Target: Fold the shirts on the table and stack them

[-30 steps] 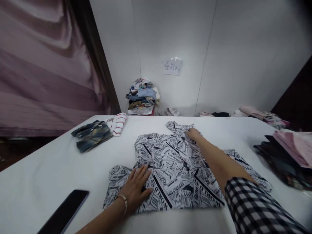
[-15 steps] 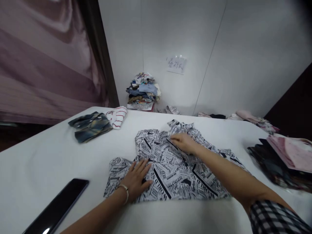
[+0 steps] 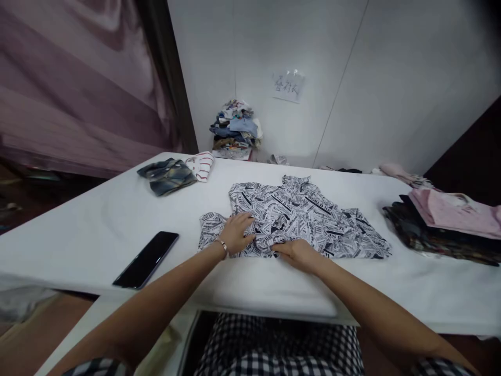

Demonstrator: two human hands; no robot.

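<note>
A white shirt with black newspaper print (image 3: 313,219) lies spread across the middle of the table, with creases near my hands. My left hand (image 3: 236,234) rests on its left part, palm down with the fingers stretched out. A bracelet circles the left wrist. At the shirt's near edge, my right hand (image 3: 298,254) has its fingers closed on a bunched bit of the cloth. The two hands are a short way apart, and the fingertips of the right are partly hidden by the fabric.
A phone (image 3: 146,259) lies at the left on the white table (image 3: 78,224). Folded plaid (image 3: 168,176) and striped (image 3: 201,166) shirts are behind it. Folded clothes, pink on top (image 3: 456,211), sit at the right. A clothes pile (image 3: 237,128) stands by the wall.
My right hand has drawn back from the shirt's upper middle to its near edge, gripping cloth there. My left hand stays on the shirt's left part. The camera view has tilted downward.
</note>
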